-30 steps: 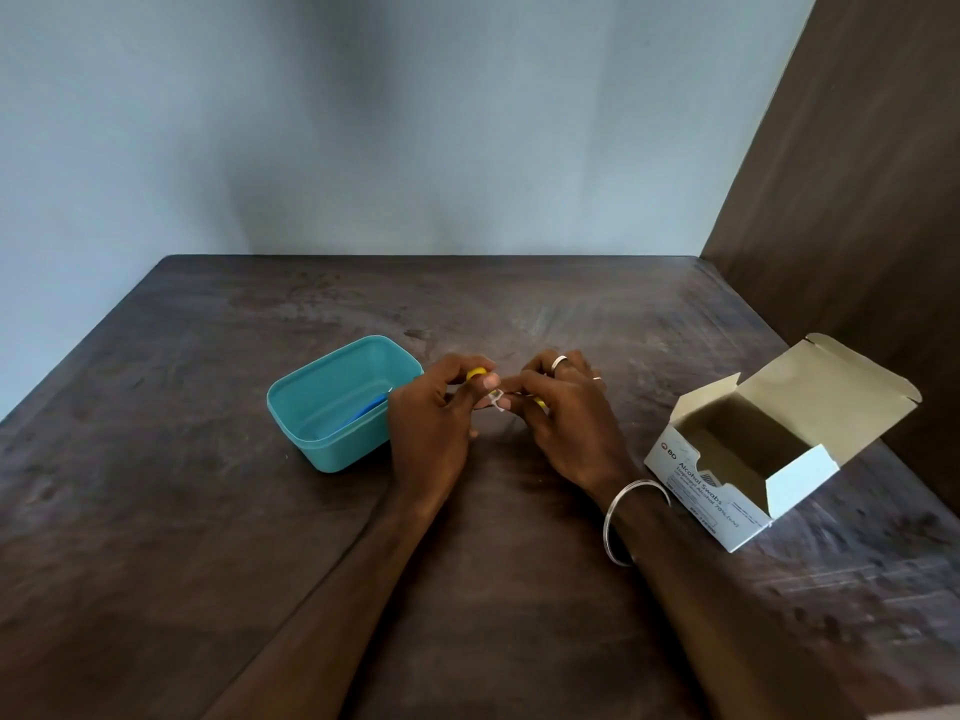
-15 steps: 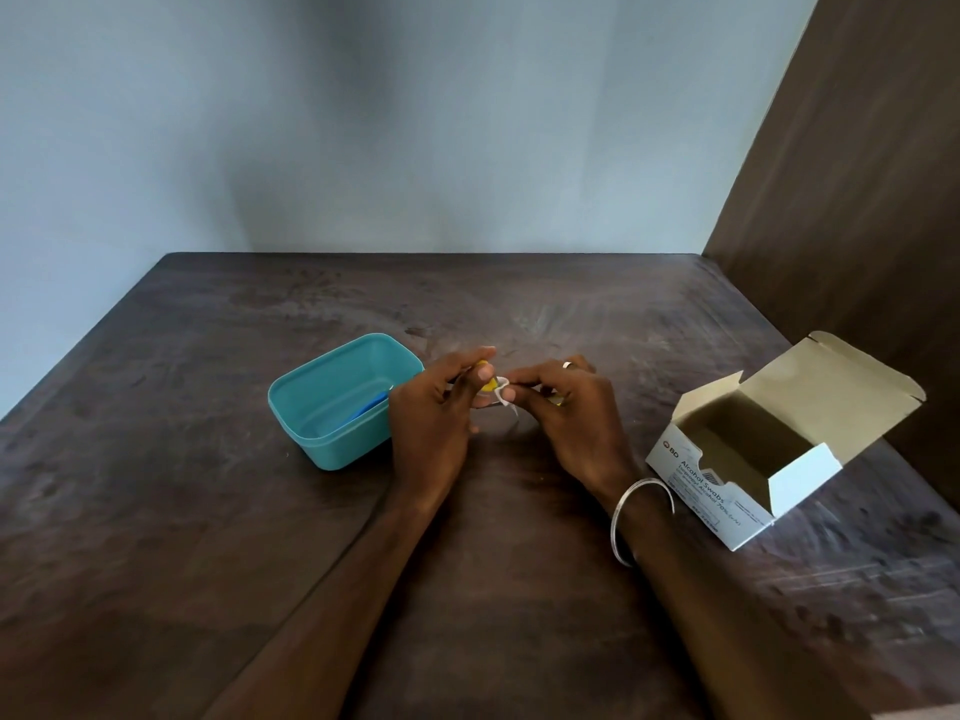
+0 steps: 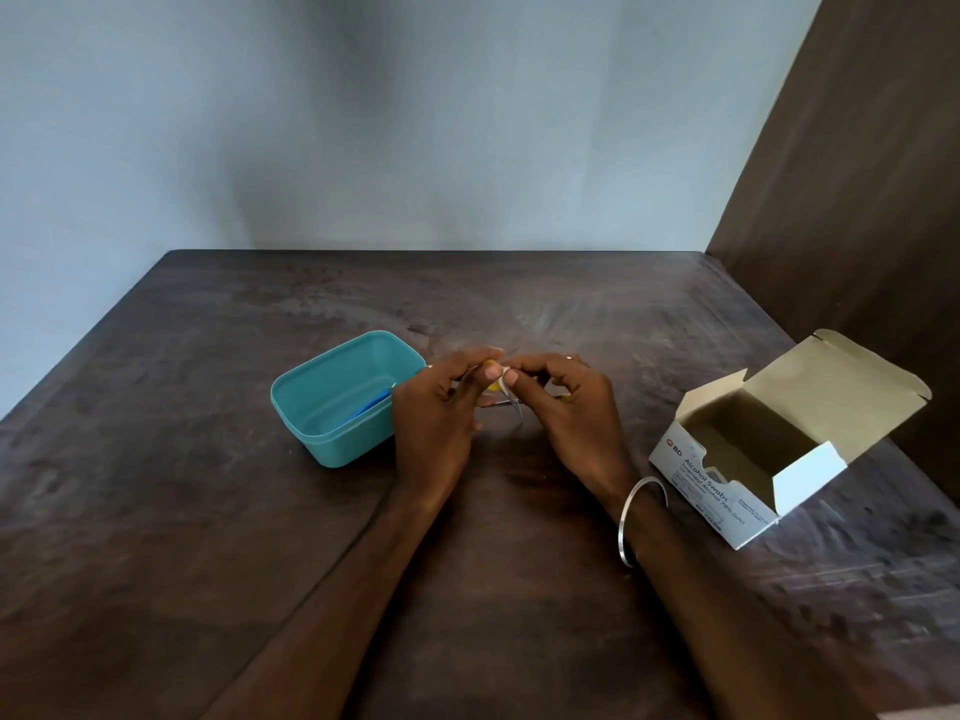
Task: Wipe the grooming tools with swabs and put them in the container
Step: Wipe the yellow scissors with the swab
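Observation:
At the middle of the table I hold a small pair of scissors (image 3: 505, 403) with yellow handles and thin metal blades between both hands. My left hand (image 3: 439, 413) grips one yellow handle. My right hand (image 3: 569, 407) pinches a white swab (image 3: 503, 385) against the tool between thumb and forefinger, and a bit of yellow shows under its curled fingers. Just left of my left hand stands the teal container (image 3: 332, 439), with a blue tool (image 3: 366, 406) lying inside. Most of the scissors are hidden by my fingers.
An open white box of alcohol swabs (image 3: 727, 491) sits at the right, its lid flap up. A brown wooden panel (image 3: 857, 200) rises along the table's right side, and a grey wall stands behind. I wear a metal bangle (image 3: 636, 517) on my right wrist.
My right hand's pinch on the swab has shifted a little toward my left hand and upward. The thin metal blades now show below the swab. Container and box have not moved.

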